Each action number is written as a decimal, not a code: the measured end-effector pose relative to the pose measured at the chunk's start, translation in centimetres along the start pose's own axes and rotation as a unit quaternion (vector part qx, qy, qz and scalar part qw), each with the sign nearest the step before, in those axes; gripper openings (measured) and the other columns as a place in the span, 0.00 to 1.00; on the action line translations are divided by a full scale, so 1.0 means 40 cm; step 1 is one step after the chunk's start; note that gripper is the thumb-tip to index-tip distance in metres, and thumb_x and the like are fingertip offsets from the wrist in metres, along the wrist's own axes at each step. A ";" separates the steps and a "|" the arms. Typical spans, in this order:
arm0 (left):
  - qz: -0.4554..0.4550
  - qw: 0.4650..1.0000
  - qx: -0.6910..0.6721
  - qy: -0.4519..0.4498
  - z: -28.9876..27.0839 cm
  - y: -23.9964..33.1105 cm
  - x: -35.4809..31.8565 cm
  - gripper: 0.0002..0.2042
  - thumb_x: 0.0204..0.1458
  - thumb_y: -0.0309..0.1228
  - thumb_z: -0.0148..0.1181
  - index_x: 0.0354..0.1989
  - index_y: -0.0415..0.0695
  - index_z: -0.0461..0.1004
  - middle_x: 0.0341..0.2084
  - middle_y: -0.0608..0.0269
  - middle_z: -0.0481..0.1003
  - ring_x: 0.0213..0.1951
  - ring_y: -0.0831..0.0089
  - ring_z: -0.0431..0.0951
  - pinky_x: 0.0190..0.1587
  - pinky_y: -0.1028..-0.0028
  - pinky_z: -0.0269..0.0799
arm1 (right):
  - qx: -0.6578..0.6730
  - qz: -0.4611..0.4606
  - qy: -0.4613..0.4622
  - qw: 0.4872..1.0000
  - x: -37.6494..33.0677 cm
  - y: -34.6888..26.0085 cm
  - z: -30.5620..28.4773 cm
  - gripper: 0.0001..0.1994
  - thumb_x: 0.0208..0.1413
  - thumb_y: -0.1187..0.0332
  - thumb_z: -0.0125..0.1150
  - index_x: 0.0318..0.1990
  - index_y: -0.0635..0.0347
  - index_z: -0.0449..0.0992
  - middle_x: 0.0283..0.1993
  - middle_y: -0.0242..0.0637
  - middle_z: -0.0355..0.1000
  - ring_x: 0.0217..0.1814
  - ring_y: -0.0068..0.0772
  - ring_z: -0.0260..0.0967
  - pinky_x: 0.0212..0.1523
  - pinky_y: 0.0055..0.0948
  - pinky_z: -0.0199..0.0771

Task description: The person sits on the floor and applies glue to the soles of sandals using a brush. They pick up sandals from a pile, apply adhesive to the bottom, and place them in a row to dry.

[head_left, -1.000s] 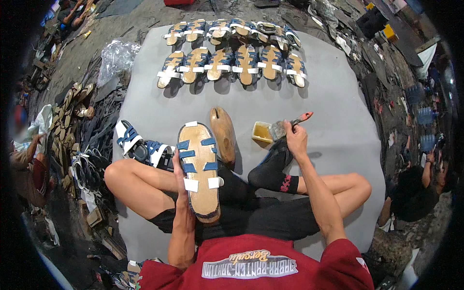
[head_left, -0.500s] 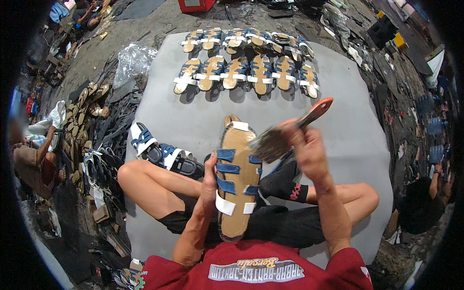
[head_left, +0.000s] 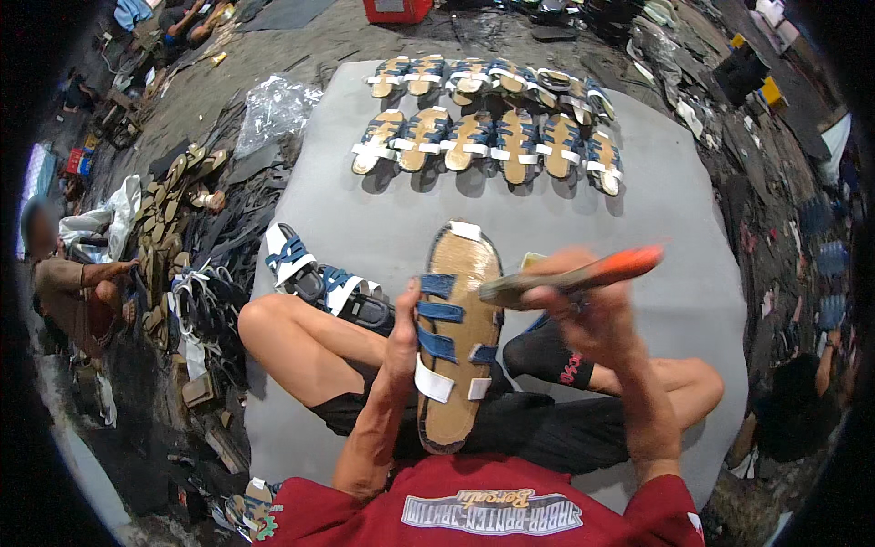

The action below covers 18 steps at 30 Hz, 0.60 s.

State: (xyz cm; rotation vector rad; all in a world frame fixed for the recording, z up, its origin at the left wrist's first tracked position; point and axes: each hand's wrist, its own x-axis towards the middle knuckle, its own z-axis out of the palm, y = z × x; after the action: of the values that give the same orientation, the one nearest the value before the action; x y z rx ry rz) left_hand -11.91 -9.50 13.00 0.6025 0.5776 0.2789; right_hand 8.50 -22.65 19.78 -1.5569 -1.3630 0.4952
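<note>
A tan sandal sole (head_left: pixel 458 337) with blue and white straps folded over its underside is held up over the lap, its toe end pointing away from the body. The left hand (head_left: pixel 401 339) is closed along the sole's left edge, thumb reaching toward the upper blue straps. A brush (head_left: pixel 570 275) with an orange handle is gripped in the right hand (head_left: pixel 583 314), whose fingers are wrapped around it; the brush head is laid at the sole's right edge, just beside the upper straps. The right hand and brush are blurred, so contact between bristles and sole cannot be told for certain.

The person is seated cross-legged on a grey mat (head_left: pixel 674 228) spread over the floor, in a red shirt and dark shorts. Two rows of strapped soles (head_left: pixel 483 137) are laid out at the far end of the mat, well apart from the hands. More sandals (head_left: pixel 324 283) with blue and white straps are lying just beyond the left knee. A clear plastic bag (head_left: pixel 273 105) is seen at the mat's far left corner, and heaps of soles and offcuts (head_left: pixel 178 237) are piled on the floor to the left. Another person (head_left: pixel 73 283) is seated at the left edge.
</note>
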 end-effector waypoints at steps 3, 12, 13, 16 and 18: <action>0.069 0.981 0.178 0.029 -0.016 -0.048 0.027 0.32 0.73 0.58 0.39 0.63 0.40 0.72 0.50 0.59 0.80 0.50 0.70 0.81 0.55 0.68 0.78 | 0.049 -0.045 -0.040 0.997 0.062 -0.033 0.069 0.11 0.66 0.62 0.68 0.50 0.56 0.83 0.47 0.40 0.78 0.48 0.44 0.78 0.50 0.37 0.80; 0.032 0.999 -0.041 -0.003 -0.040 0.038 -0.019 0.35 0.72 0.60 0.38 0.68 0.39 0.68 0.54 0.48 0.80 0.50 0.59 0.85 0.54 0.60 0.84 | 0.004 0.052 -0.001 0.999 -0.007 0.067 -0.044 0.11 0.68 0.65 0.65 0.52 0.59 0.81 0.47 0.40 0.81 0.47 0.37 0.80 0.49 0.39 0.80; 0.003 1.000 -0.016 -0.001 -0.031 0.027 -0.015 0.35 0.72 0.60 0.38 0.68 0.39 0.68 0.54 0.48 0.80 0.50 0.59 0.85 0.54 0.60 0.84 | 0.025 0.067 0.037 0.997 0.014 0.049 -0.056 0.11 0.70 0.65 0.64 0.52 0.60 0.81 0.47 0.41 0.81 0.48 0.36 0.80 0.50 0.39 0.81; -0.069 0.996 0.051 0.024 -0.047 -0.021 0.005 0.34 0.71 0.59 0.39 0.68 0.41 0.69 0.54 0.49 0.81 0.49 0.59 0.86 0.52 0.59 0.84 | 0.057 -0.021 -0.069 0.996 0.123 0.036 -0.011 0.13 0.69 0.61 0.64 0.53 0.60 0.81 0.49 0.41 0.81 0.50 0.37 0.79 0.52 0.38 0.78; -0.122 0.992 -0.042 -0.014 -0.070 -0.018 -0.001 0.34 0.70 0.60 0.40 0.69 0.42 0.68 0.54 0.48 0.80 0.48 0.59 0.86 0.51 0.59 0.85 | 0.012 -0.089 -0.102 0.991 0.125 0.065 0.004 0.17 0.67 0.55 0.66 0.52 0.59 0.81 0.50 0.44 0.81 0.51 0.41 0.79 0.53 0.43 0.76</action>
State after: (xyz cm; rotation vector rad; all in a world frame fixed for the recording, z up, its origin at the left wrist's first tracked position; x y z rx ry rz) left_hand -13.51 -8.81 10.70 0.4478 0.6021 0.0636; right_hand 11.15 -17.76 18.92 -1.3779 -1.6301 0.5696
